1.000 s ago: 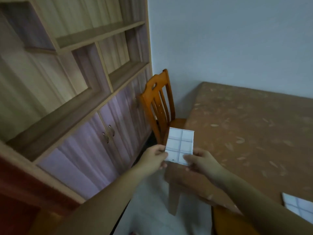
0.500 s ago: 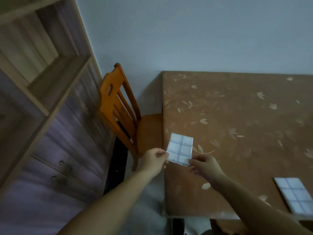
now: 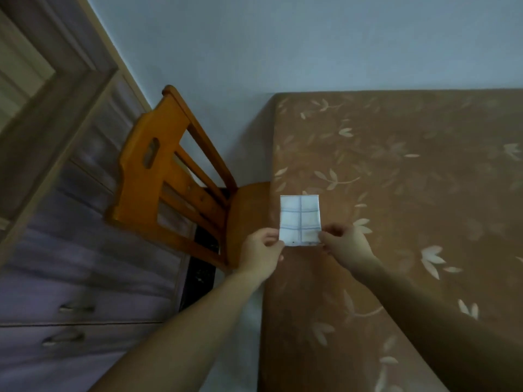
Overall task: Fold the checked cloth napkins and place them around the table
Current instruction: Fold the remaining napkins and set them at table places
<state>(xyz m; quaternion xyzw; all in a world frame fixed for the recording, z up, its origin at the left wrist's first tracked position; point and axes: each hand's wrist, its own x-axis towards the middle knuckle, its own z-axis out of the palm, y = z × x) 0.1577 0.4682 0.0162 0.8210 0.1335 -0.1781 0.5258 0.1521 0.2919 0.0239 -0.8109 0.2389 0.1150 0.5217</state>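
We hold the folded napkin point(image 3: 301, 219) just right of the chair point(image 3: 169, 176), over the counter point(image 3: 410, 193) edge beside the chair's seat. Our left hand point(image 3: 261, 254) pinches its lower left corner, and our right hand point(image 3: 346, 247) pinches its lower right corner. The cloth seems light, thin and soft. We judge it can droop or unfold, so the two corners are a good place to hold it.

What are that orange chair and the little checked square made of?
The chair looks like varnished wood: orange-brown, slightly glossy, with slats and a cut-out hole in the back. The checked napkin seems to be thin cloth, white with blue lines, folded flat; from here it could pass for paper.
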